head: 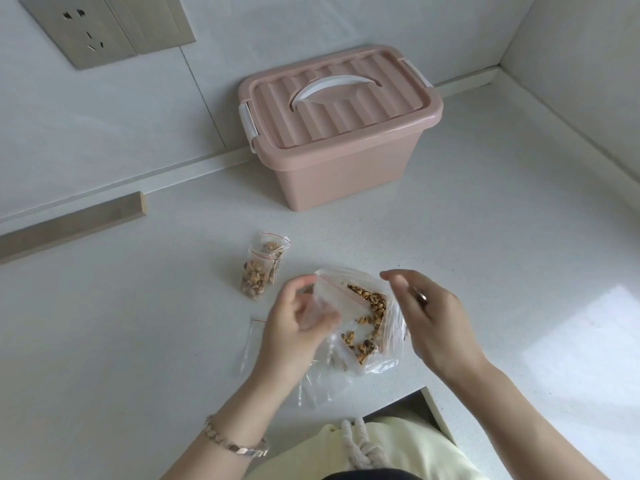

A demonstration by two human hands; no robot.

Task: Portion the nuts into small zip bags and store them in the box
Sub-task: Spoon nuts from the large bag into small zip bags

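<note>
My left hand (298, 323) curls round a small bag (325, 296) held over the big bag of nuts (367, 317), while my right hand (429, 317) hovers beside it, fingers loosely spread, holding nothing. Two filled bags (261, 271) sit just to the left. One pink box (346, 133), lid on, stands behind on the white counter (485, 237), in the wall corner.

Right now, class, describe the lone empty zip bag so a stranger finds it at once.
From the pink box, come forward past the two nut-filled bags. Just left of the left hand lies the empty bag, flat and clear with a red strip, holding nothing.
</note>
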